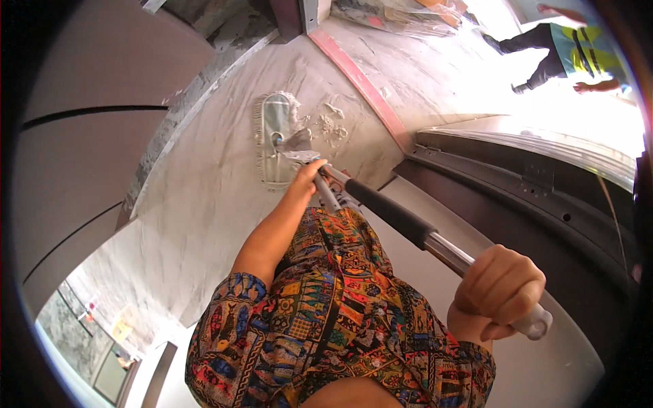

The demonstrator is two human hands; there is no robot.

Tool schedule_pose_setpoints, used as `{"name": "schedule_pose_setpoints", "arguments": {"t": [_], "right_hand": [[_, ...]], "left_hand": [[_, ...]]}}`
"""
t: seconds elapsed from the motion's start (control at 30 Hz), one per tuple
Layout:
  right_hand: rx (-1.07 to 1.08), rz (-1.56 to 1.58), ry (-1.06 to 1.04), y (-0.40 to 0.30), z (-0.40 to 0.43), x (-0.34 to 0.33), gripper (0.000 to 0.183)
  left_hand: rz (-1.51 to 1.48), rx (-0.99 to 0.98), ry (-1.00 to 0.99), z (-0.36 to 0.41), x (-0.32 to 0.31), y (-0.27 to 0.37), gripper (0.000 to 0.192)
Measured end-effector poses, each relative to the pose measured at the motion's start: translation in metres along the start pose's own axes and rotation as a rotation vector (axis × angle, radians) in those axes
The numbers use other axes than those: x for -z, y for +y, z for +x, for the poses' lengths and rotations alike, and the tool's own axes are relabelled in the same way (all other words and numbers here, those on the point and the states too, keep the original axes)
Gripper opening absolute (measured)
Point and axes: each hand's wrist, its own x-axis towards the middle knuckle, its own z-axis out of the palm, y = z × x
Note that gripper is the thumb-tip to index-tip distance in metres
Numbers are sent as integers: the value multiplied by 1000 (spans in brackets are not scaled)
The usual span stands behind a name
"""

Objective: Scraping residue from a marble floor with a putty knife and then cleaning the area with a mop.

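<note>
My right hand (497, 293) is wrapped around the upper end of a dust mop's metal pole (449, 250), behind its black foam sleeve (390, 211). The pole slants down to a flat mop head (278, 168) with a pale fringe, lying on the marble-patterned floor. My left hand (308, 176) grips a scraper with a wide metal blade (298, 143) and a grey handle (327, 194). The pole passes close by this hand; whether the fingers touch it, I cannot tell. Beside the mop head lie clumps of pale debris (331, 127).
A pink-red strip (357, 76) crosses the floor ahead. Dark metal framing (510, 188) stands at the right, panelled wall (97, 153) at the left. A person in a high-visibility vest (586, 51) is at the upper right, near plastic-wrapped material (398, 18).
</note>
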Motion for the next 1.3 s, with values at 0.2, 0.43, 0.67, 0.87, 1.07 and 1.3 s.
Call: {"name": "schedule_pose_setpoints", "arguments": {"t": [0.2,0.43,0.67,0.87,1.07,1.3], "right_hand": [[6,-84,42,-27,-28,6,25],[272,-555,1293,-14,-79,-50,36],[182,-572,1105,-5,-96,-61,42],[169,-612,1046,-15,-107,-98,40],[148,-423,933,-19,-152,-128,30],[166,-466,866,-40,-169,-98,47]], "left_hand": [[120,35,34,-6,-53,-12,18],[201,209,-138,38,-65,-35,23],[273,156,-176,43,-40,-28,23],[339,218,12,32,-38,-34,24],[671,175,122,6,-38,-50,31],[505,179,69,57,-12,-81,21]]}}
